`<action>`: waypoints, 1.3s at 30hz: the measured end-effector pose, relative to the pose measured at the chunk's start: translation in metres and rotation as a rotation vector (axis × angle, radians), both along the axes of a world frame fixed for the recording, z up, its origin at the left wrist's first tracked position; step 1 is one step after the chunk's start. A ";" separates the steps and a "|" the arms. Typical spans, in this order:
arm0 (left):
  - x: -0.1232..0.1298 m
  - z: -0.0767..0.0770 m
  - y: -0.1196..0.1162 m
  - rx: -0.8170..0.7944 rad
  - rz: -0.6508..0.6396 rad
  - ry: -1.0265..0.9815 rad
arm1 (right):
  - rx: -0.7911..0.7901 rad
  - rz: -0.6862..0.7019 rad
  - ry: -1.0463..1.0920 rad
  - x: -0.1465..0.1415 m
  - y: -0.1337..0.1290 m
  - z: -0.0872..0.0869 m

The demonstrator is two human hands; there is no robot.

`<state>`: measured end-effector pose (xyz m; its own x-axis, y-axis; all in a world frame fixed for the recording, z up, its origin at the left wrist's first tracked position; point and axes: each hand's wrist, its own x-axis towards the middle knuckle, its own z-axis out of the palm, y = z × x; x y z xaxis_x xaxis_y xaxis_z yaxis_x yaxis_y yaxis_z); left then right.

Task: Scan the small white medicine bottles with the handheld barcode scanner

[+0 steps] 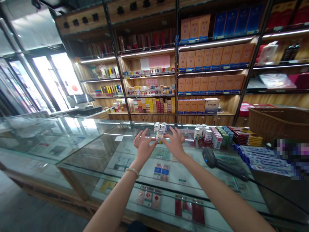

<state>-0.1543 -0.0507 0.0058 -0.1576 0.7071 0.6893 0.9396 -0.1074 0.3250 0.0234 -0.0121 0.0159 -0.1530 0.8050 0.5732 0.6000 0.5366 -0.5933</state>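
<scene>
Between my two hands is a small white-lidded bottle (159, 137), upright at the glass counter top. My left hand (144, 143), with a pale bracelet at the wrist, pinches its left side between thumb and fingertip. On the opposite side, my right hand (174, 143) grips it the same way, its other fingers spread. Just behind it stand several similar bottles (156, 126) in a tight group. Further right is a second cluster of such bottles (197, 133). The label print is too small to read.
A handheld barcode scanner (224, 166) with a cable lies right of my forearm. Small cartons (217, 140), flat red and yellow packs (251, 138), blue-white packets (263, 161) and a wicker basket (280, 120) line the right. The glass display counter (96, 151) holds packs inside; stocked shelves stand behind.
</scene>
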 end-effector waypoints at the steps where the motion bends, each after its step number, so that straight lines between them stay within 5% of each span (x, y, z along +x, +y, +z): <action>1: -0.004 -0.002 -0.001 -0.011 0.015 0.008 | -0.005 0.017 -0.016 -0.003 -0.001 -0.003; 9: -0.028 -0.015 -0.002 -0.084 0.044 0.041 | -0.023 0.117 -0.178 -0.019 -0.005 -0.024; 24: -0.036 -0.038 0.005 -0.185 0.086 0.060 | -0.098 0.133 -0.387 -0.028 -0.002 -0.050; 39: -0.036 -0.039 0.001 -0.156 0.092 0.074 | -0.056 0.115 -0.411 -0.022 -0.010 -0.059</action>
<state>-0.1898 -0.0492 -0.0334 -0.1793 0.7909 0.5850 0.9652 0.0263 0.2602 0.0011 -0.0216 -0.0427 -0.4499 0.7977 0.4016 0.7311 0.5873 -0.3474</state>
